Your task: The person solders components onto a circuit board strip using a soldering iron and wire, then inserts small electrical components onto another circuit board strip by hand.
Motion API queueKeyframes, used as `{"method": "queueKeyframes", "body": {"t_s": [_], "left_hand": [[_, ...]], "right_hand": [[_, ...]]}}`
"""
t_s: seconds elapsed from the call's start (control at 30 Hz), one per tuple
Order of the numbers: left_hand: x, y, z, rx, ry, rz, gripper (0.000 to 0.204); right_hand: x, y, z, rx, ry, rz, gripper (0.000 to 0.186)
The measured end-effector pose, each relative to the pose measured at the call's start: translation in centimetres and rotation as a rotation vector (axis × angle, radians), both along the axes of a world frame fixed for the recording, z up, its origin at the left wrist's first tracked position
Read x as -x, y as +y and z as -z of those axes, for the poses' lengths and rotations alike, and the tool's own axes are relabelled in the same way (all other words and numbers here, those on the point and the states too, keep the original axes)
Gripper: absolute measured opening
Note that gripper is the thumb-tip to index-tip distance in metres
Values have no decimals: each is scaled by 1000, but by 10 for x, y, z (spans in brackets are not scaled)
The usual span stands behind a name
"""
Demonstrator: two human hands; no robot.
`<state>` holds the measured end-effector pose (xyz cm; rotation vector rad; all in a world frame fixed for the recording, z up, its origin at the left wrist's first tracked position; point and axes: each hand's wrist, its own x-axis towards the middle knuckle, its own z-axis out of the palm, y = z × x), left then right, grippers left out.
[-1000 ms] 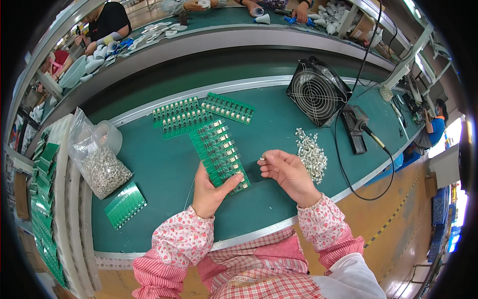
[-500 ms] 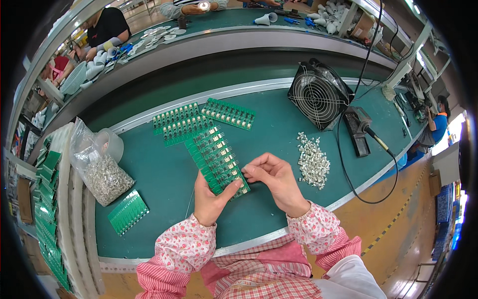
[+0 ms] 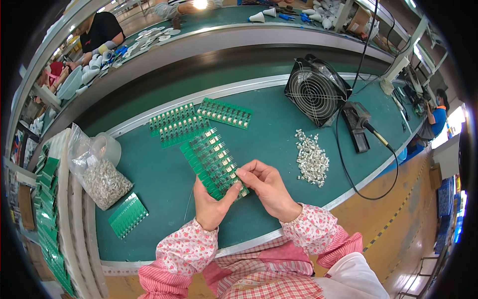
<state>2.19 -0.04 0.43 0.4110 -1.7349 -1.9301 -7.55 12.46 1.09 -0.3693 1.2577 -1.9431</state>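
Observation:
My left hand grips a green circuit board panel near its lower end, thumb on top. A row of white components and black parts with thin pins runs along the panel, which is tilted above the green table. At the panel's right edge, my right hand is closed in a pinch, its fingertips touching the row. Whatever is between those fingertips is hidden. Beyond the held panel lie several populated panels. A pile of small white and metal components sits to the right of my right hand.
A bag of small components and a tape roll stand left, near a bare green panel. Stacked panels fill a white rack at the far left. A fan and a soldering iron with looping cable stand right.
My right fingertips have moved slightly left and down onto the held panel's edge. The whole view has shifted a little. My left hand keeps its grip.

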Motion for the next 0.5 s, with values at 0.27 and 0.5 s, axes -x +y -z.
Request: {"method": "queueKeyframes", "body": {"t_s": [0.27,0.5], "left_hand": [[-3,5,-5,44,37,-22,41],[1,12,-3,-10,50,-94,39]], "right_hand": [[-3,1,6,4,86,-3,14],[-1,2,5,-37,266,6,16]]}}
